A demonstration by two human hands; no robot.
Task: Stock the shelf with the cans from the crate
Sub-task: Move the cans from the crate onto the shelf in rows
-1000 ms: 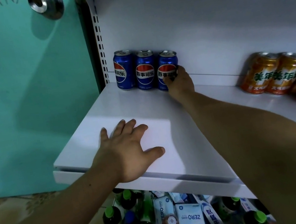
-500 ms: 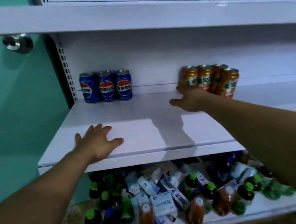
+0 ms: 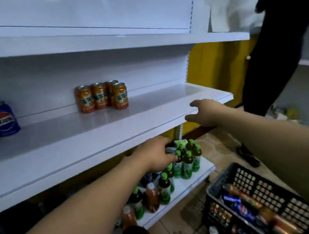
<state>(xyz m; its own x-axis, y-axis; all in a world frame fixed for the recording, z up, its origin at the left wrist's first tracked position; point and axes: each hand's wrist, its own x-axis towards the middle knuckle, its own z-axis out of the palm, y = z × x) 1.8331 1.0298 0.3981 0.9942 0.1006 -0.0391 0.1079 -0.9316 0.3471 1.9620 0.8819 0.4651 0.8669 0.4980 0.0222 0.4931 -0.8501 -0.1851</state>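
Both hands are hanging empty, fingers spread: right hand (image 3: 206,113) at the shelf (image 3: 96,133) edge, left hand (image 3: 155,156) below it. Cans (image 3: 241,204) are lying in the crate (image 3: 264,186), lower right; orange cans (image 3: 101,96) are standing on the shelf, bottles (image 3: 184,162) beneath.

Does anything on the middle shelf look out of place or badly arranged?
One orange drink can stands forward of the other three orange cans, breaking their row on the white metal shelf. Nothing looks spilled or damaged.

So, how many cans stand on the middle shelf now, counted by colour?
Orange cans: 4
Blue cans: 2 in view, at the frame's left edge
Total: 6 on the shelf
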